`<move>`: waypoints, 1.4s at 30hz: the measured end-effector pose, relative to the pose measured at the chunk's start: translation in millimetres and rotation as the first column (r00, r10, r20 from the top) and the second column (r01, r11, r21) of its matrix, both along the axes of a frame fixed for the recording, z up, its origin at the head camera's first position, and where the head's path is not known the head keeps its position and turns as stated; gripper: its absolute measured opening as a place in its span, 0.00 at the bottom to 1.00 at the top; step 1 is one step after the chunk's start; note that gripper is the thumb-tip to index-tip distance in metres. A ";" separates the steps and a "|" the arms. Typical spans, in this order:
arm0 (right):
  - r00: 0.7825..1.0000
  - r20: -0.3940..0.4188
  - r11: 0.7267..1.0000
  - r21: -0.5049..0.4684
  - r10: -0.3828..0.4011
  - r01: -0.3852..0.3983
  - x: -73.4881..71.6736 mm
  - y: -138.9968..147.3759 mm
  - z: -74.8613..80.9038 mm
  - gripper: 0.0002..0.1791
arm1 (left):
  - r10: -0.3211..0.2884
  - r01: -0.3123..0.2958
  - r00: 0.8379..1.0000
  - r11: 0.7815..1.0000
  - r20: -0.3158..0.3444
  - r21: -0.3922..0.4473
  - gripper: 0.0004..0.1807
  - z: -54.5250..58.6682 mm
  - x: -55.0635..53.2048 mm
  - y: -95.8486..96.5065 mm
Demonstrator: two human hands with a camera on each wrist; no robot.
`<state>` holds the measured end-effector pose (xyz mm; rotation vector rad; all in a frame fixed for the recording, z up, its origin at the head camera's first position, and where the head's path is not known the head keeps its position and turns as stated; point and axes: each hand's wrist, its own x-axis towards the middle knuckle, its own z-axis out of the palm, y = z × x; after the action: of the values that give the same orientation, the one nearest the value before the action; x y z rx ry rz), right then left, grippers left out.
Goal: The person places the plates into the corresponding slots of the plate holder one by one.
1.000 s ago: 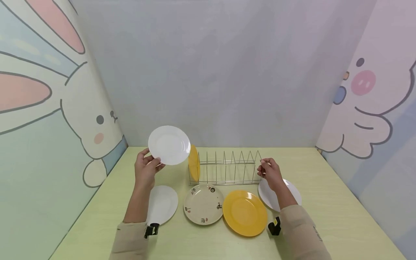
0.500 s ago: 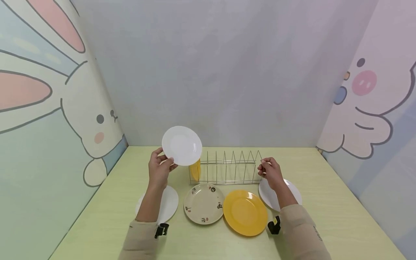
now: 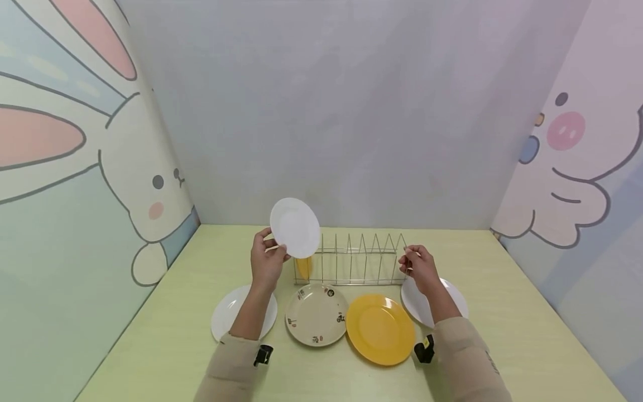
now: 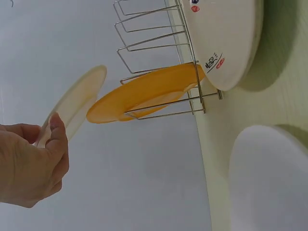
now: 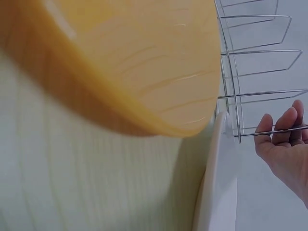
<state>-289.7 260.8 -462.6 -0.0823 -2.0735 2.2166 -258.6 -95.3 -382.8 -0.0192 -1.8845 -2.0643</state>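
My left hand (image 3: 267,265) pinches a white plate (image 3: 295,228) by its lower left edge, thumb on the front face. The plate is raised and tilted at the left end of a wire dish rack (image 3: 351,284). In that end slot a yellow plate (image 4: 149,91) stands on edge, largely hidden behind the white one in the head view. The left wrist view has the white plate's rim beside the yellow plate's upper edge. At the rack's other end my right hand (image 3: 421,269) holds the end wire, its fingers (image 5: 290,118) curled at it.
In front of the rack lie a white plate (image 3: 228,312), a cream plate with small printed figures (image 3: 316,315) and a yellow plate (image 3: 380,329). Another white plate (image 3: 454,296) lies partly under my right forearm. A grey wall (image 3: 321,123) rises behind the table.
My left hand has carried the white plate rightward to the rack's left end, turning it more edge-on. It now covers most of the racked yellow plate. The right hand stays put.
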 end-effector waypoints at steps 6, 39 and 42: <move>1.000 0.007 1.000 0.013 0.004 -0.004 -1.7 -0.9 -1.6 0.17 | 0.048 -0.050 0.999 0.995 -0.026 -0.086 0.26 -7.5 -2.8 6.7; 0.999 0.025 0.999 0.028 -0.029 0.028 -1.1 -2.3 5.0 0.16 | 0.105 -0.109 0.994 0.944 -0.029 -0.312 0.25 -36.6 -1.5 40.1; 0.999 0.031 0.999 0.023 -0.034 0.033 -0.9 -2.8 5.4 0.15 | 0.099 -0.100 0.995 0.943 -0.019 -0.317 0.25 -39.9 -0.5 41.5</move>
<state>-290.7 258.0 -457.1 -0.1502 -2.0967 2.1865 -259.1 -53.7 -422.7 -0.0054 -2.1498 -1.6761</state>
